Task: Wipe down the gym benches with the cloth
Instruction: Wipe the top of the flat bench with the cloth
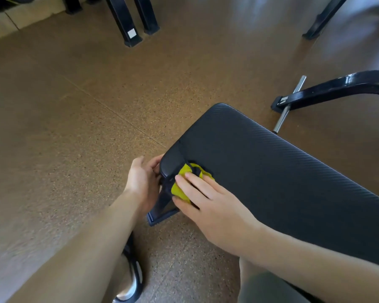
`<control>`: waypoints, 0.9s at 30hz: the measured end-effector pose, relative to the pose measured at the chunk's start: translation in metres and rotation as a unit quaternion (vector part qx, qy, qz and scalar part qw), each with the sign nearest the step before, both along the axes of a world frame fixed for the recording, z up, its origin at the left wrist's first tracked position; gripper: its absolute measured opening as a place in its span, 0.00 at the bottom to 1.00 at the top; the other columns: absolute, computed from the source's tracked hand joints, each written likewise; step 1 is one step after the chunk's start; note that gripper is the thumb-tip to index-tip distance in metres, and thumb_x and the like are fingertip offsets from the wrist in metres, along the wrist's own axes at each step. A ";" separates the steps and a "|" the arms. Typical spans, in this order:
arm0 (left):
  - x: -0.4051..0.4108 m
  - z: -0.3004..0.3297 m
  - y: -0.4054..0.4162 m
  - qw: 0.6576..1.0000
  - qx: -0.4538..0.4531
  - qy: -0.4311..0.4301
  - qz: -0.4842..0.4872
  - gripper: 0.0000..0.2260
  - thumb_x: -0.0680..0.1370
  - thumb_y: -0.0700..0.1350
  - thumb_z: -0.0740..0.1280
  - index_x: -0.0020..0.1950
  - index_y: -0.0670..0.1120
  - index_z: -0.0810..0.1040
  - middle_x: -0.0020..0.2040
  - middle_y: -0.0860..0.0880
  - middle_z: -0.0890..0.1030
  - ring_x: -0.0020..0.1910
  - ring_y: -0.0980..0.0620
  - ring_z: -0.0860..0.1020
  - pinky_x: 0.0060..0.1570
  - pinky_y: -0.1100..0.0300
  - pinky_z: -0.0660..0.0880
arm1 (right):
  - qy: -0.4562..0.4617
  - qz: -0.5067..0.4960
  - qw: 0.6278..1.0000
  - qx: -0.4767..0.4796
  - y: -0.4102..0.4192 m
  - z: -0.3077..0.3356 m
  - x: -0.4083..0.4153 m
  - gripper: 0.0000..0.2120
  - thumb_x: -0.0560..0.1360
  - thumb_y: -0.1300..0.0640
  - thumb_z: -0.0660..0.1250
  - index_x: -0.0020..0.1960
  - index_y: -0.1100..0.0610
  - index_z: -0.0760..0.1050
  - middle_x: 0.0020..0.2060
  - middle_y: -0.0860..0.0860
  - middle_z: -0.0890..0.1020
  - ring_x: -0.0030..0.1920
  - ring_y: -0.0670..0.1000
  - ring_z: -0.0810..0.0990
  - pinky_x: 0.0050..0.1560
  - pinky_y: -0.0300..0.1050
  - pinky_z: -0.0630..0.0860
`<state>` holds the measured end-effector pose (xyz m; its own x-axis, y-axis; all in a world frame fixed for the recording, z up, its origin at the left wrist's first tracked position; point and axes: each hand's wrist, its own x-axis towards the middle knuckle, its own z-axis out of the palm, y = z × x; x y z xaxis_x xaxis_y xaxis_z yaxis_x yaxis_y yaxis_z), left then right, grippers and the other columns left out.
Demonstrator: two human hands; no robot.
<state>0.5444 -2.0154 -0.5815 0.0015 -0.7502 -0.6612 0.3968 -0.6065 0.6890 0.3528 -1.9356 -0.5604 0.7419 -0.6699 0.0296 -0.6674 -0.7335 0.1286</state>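
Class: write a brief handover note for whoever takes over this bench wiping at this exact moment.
Right hand: fingers flat, pressing the crumpled yellow cloth onto the near corner of the black ribbed padded bench.
Left hand: fingers curled round that corner's edge, steadying it.
Done: cannot tell how much is wiped.
Left: the long pad stretching right, and any other benches.

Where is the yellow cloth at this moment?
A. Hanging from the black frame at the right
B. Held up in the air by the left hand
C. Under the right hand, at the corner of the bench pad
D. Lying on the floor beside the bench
C: the right hand presses the yellow cloth against the near corner of the bench pad, while the left hand touches the pad's end.
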 end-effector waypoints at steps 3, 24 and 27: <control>0.009 -0.003 -0.001 0.998 0.039 0.039 -0.021 0.28 0.85 0.60 0.45 0.63 0.47 0.79 0.59 0.44 0.85 0.63 0.45 0.79 0.61 0.49 0.71 | -0.003 0.042 0.999 -0.013 -0.016 -0.006 0.015 0.18 0.81 0.59 0.61 0.69 0.60 0.78 0.77 0.62 0.67 0.78 0.63 0.64 0.78 0.60 0.60; -0.024 0.128 -0.118 0.906 -0.033 -0.317 -0.278 0.16 0.84 0.46 0.59 0.71 0.49 0.73 0.65 0.48 0.78 0.63 0.49 0.75 0.61 0.53 0.70 | -0.568 -0.491 0.547 0.372 -0.185 0.083 0.037 0.14 0.81 0.54 0.61 0.42 0.60 0.78 0.36 0.52 0.82 0.39 0.54 0.81 0.42 0.47 0.75; -0.050 0.181 -0.130 0.885 -0.081 -0.300 -0.348 0.22 0.81 0.40 0.63 0.75 0.51 0.70 0.64 0.51 0.76 0.62 0.50 0.76 0.62 0.53 0.74 | -0.734 -0.404 0.187 0.513 -0.178 0.136 0.027 0.14 0.73 0.62 0.69 0.40 0.57 0.63 0.33 0.51 0.67 0.34 0.50 0.69 0.40 0.45 0.68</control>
<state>0.4946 -2.1450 -0.4002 -0.1829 -0.7927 -0.5815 -0.5004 -0.4341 0.7491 0.3796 -2.1133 -0.4239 0.0837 -0.7574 -0.6476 0.6218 0.5475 -0.5600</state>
